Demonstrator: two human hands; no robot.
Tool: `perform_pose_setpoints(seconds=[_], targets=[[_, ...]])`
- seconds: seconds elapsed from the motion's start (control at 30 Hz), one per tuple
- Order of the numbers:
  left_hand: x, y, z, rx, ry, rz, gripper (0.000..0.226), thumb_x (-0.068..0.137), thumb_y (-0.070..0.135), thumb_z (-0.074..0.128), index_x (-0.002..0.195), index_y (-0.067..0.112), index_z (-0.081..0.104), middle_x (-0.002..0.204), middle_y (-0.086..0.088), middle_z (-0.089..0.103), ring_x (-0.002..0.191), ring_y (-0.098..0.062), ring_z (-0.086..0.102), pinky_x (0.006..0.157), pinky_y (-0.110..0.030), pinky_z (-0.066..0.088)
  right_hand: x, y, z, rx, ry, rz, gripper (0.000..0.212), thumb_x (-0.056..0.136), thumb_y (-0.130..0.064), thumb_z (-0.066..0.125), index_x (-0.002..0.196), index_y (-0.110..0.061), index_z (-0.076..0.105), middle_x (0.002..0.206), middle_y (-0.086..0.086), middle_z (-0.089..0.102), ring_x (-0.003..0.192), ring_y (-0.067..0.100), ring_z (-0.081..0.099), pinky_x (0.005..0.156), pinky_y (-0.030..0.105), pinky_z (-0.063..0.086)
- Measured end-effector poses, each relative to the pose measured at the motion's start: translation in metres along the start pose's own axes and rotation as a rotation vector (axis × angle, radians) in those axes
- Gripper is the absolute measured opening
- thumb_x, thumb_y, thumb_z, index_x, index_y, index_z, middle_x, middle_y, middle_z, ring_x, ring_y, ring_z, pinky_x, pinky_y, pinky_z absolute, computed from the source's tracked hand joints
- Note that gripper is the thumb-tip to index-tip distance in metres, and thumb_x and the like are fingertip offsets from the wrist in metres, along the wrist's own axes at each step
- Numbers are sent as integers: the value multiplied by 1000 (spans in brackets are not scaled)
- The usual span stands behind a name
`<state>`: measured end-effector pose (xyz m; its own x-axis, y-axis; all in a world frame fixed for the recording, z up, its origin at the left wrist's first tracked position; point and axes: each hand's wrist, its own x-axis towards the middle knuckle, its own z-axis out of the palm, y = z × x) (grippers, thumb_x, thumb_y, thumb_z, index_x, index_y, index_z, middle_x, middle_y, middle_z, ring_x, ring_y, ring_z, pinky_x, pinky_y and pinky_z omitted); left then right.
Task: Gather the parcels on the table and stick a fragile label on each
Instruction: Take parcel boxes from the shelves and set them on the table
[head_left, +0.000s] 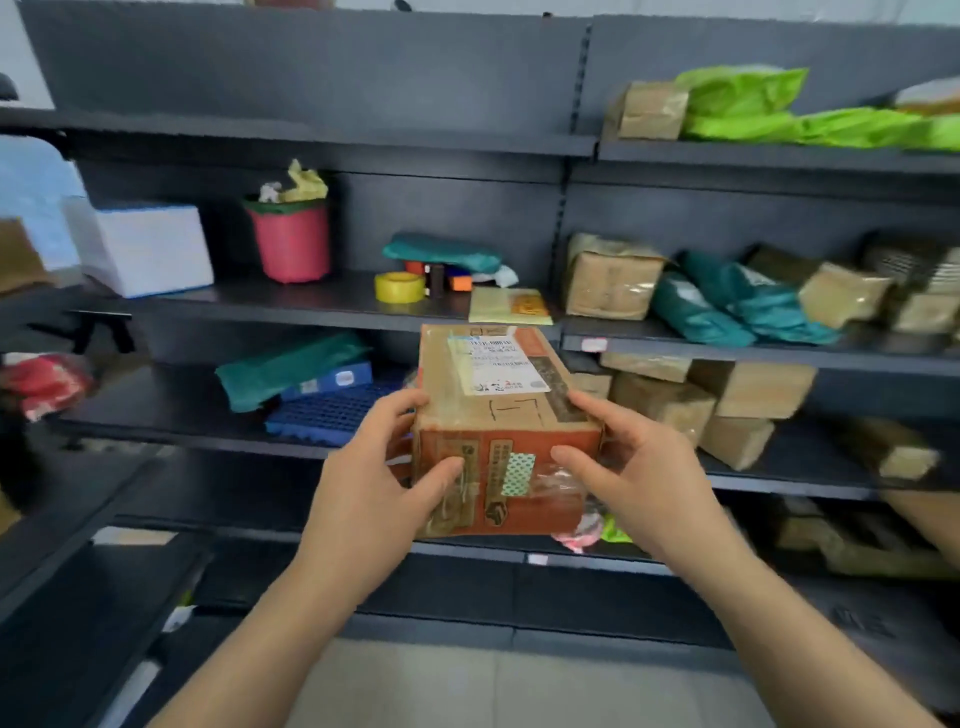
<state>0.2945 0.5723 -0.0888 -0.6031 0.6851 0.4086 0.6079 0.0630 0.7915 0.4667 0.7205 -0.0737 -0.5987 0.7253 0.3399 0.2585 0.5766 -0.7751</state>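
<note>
One cardboard parcel between left hand, right hand, both gripping

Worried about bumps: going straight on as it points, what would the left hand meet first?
The box, which the left hand grips; past it probably the shelf, depth unclear.

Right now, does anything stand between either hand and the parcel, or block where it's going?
Nothing visible does: the left hand and right hand hold the cardboard parcel directly by its two sides, in front of the shelves. Its destination is out of view, so the way there cannot be judged.
</note>
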Motion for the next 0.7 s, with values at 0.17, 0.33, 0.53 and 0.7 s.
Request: perform_pose_setpoints(seconds=[0.17,0.33,0.53,0.7], targets=[[42,23,107,-64,-246,60,51,77,33,74,112,52,41,107,25,59,96,4,57,76,-17,49,-7,70,-67,-108,186,160,55,81,-31,73,131,-39,52,107,-16,67,90,0,65,76,24,58],[83,50,214,-181,-467,112,47,79,29,74,109,48,44,101,31,55,94,14,53,77,-16,49,-8,132,-128,-189,327,322,55,82,-32,71,133,-38,49,104,-18,66,88,-2,65,78,23,57],[133,92,338,-269,-679,273,26,87,45,56,111,41,46,103,31,55,95,15,53,74,-18,52,-7,185,-196,-237,543,476,52,83,-26,71,129,-37,50,100,-27,61,88,-16,59,73,8,51],[149,138,438,-360,-855,382,21,92,43,50,111,33,48,103,23,58,95,8,58,70,-17,54,-19,225,-248,-265,751,593,51,85,-27,69,133,-27,52,102,-20,63,87,-19,58,64,4,47]])
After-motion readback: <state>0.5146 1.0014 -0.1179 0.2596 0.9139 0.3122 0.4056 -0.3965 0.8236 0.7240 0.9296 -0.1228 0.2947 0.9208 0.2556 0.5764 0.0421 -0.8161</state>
